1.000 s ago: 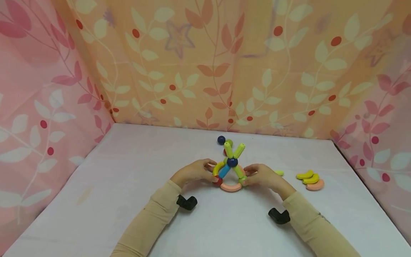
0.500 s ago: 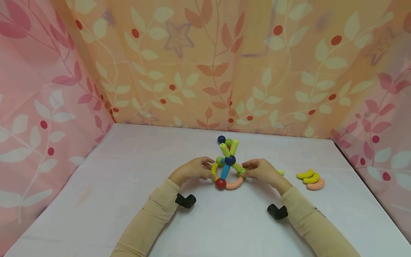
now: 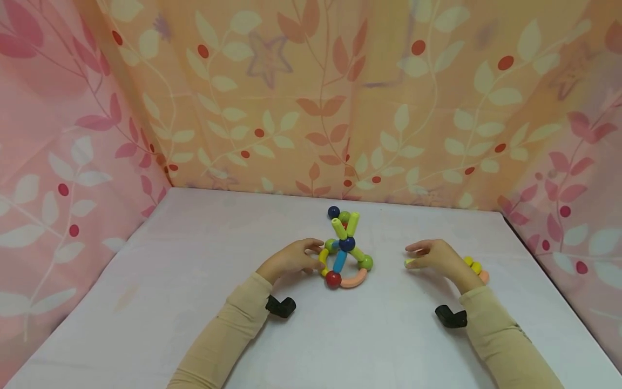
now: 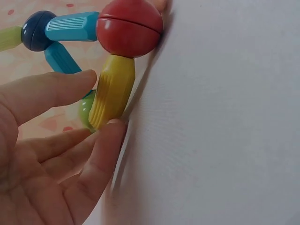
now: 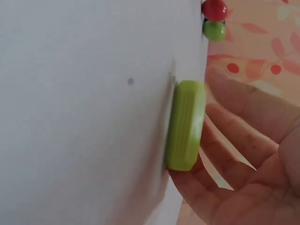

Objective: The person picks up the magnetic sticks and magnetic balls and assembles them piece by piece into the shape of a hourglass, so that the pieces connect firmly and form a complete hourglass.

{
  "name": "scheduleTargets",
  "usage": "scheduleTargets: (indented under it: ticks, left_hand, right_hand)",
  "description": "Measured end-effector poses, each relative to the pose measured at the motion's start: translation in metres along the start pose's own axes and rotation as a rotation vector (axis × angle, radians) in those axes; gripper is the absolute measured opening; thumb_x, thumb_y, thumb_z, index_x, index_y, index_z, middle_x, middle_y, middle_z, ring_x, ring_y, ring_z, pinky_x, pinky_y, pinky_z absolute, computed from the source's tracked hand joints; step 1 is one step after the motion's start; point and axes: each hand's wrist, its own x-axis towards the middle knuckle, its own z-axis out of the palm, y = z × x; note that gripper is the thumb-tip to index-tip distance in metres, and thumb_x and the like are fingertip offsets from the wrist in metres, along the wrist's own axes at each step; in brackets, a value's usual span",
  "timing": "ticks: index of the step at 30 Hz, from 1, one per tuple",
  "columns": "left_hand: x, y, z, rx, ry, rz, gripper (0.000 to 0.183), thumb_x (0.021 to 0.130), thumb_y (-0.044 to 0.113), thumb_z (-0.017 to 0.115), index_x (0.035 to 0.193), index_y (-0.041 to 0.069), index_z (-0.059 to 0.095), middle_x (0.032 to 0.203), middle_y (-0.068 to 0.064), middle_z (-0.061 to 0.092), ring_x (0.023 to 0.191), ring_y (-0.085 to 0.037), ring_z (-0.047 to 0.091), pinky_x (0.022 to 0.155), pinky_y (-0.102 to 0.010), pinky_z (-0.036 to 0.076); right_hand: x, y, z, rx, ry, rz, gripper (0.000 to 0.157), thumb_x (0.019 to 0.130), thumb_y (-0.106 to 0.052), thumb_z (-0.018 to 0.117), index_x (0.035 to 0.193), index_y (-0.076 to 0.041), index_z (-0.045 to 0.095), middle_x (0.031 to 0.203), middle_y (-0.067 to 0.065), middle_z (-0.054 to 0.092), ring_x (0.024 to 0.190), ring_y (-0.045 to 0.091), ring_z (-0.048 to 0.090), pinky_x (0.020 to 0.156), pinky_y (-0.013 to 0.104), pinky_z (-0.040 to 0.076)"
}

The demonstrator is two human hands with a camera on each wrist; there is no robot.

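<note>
A ball-and-stick toy structure stands on the white table, with a dark blue ball (image 3: 347, 243) on top and two light green sticks (image 3: 352, 224) rising from it. A red ball (image 4: 130, 28), green balls (image 3: 365, 262), blue sticks (image 4: 71, 26) and a peach curved stick (image 3: 354, 279) make up its lower part. My left hand (image 3: 293, 256) holds the yellow curved stick (image 4: 112, 91) at its left side, thumb and index fingertips against it. Farther right, my right hand (image 3: 437, 261) spreads over a loose light green stick (image 5: 186, 125), thumb close by one end, index finger beyond the other.
Behind the structure lie a loose dark blue ball (image 3: 333, 212), a green ball (image 5: 214, 30) and a red ball (image 5: 215, 10). Yellow curved sticks (image 3: 473, 265) and a peach one (image 3: 484, 276) are partly hidden behind the right hand. Floral curtains (image 3: 311, 97) enclose the table.
The structure turned slightly between the hands at first. My right hand then left its green ball and moved right to the loose green stick; my left hand stays at the structure.
</note>
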Motion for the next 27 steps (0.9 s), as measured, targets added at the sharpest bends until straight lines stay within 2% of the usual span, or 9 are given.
scheduleTargets:
  ticks: [7, 10, 13, 15, 18, 22, 24, 27]
  left_hand:
    - [0.000, 0.001, 0.002, 0.002, 0.047, -0.028, 0.057, 0.086, 0.020, 0.077, 0.137, 0.007, 0.053, 0.108, -0.010, 0.062, 0.080, -0.015, 0.061, 0.069, -0.022, 0.054]
    - [0.000, 0.002, 0.004, 0.014, 0.053, -0.016, 0.064, 0.086, 0.021, 0.077, 0.143, 0.012, 0.049, 0.119, -0.010, 0.061, 0.082, -0.018, 0.061, 0.069, -0.024, 0.053]
    - [0.000, 0.002, 0.006, 0.059, 0.046, 0.023, 0.070, 0.088, 0.022, 0.076, 0.150, 0.022, 0.043, 0.141, -0.008, 0.054, 0.100, -0.023, 0.062, 0.077, -0.028, 0.054]
    - [0.000, 0.002, 0.007, 0.091, 0.036, 0.041, 0.068, 0.090, 0.023, 0.074, 0.150, 0.028, 0.043, 0.150, -0.007, 0.048, 0.114, -0.027, 0.059, 0.085, -0.033, 0.054]
    - [0.001, 0.001, 0.008, 0.099, 0.035, 0.044, 0.055, 0.092, 0.023, 0.071, 0.143, 0.028, 0.052, 0.148, -0.006, 0.050, 0.123, -0.029, 0.054, 0.090, -0.036, 0.055]
    - [0.004, -0.001, 0.010, 0.052, 0.065, 0.043, 0.037, 0.093, 0.022, 0.070, 0.129, 0.022, 0.062, 0.135, -0.007, 0.058, 0.108, -0.023, 0.058, 0.081, -0.030, 0.055]
    - [0.006, -0.001, 0.010, 0.027, 0.078, 0.046, 0.032, 0.092, 0.021, 0.070, 0.123, 0.019, 0.063, 0.130, -0.008, 0.060, 0.102, -0.021, 0.059, 0.077, -0.027, 0.054]
    - [0.007, -0.001, 0.010, 0.010, 0.086, 0.047, 0.029, 0.091, 0.020, 0.072, 0.119, 0.016, 0.064, 0.127, -0.008, 0.061, 0.099, -0.019, 0.059, 0.075, -0.025, 0.054]
  right_hand:
    - [-0.001, 0.004, 0.004, -0.069, 0.009, -0.072, 0.033, 0.080, -0.011, 0.080, 0.111, -0.002, 0.074, 0.110, 0.018, 0.071, 0.099, 0.028, 0.060, 0.086, 0.036, 0.049]
    - [0.000, 0.001, 0.007, -0.075, 0.005, -0.094, 0.032, 0.080, -0.010, 0.079, 0.111, 0.000, 0.074, 0.106, 0.017, 0.071, 0.092, 0.025, 0.059, 0.078, 0.029, 0.047]
    - [-0.002, -0.007, 0.013, -0.031, 0.023, -0.091, 0.033, 0.082, -0.012, 0.078, 0.113, -0.001, 0.073, 0.105, 0.017, 0.071, 0.092, 0.023, 0.059, 0.075, 0.027, 0.048]
    - [-0.004, -0.016, 0.018, 0.036, 0.059, -0.095, 0.034, 0.085, -0.014, 0.077, 0.116, -0.001, 0.071, 0.107, 0.017, 0.071, 0.095, 0.022, 0.061, 0.076, 0.027, 0.050]
    - [-0.010, -0.034, 0.028, 0.216, 0.133, -0.116, 0.039, 0.088, -0.020, 0.076, 0.120, 0.000, 0.066, 0.112, 0.016, 0.071, 0.096, 0.015, 0.066, 0.078, 0.024, 0.054]
    - [-0.020, -0.059, 0.042, 0.506, 0.201, -0.202, 0.044, 0.089, -0.020, 0.075, 0.123, 0.004, 0.060, 0.106, 0.005, 0.071, 0.090, 0.003, 0.068, 0.081, 0.019, 0.057]
    - [-0.024, -0.070, 0.049, 0.619, 0.216, -0.244, 0.043, 0.090, -0.016, 0.074, 0.122, 0.005, 0.058, 0.101, -0.002, 0.069, 0.088, 0.002, 0.069, 0.082, 0.019, 0.058]
    - [-0.030, -0.083, 0.057, 0.697, 0.255, -0.263, 0.040, 0.089, -0.015, 0.075, 0.119, 0.003, 0.057, 0.096, -0.008, 0.068, 0.088, 0.002, 0.069, 0.082, 0.020, 0.058]
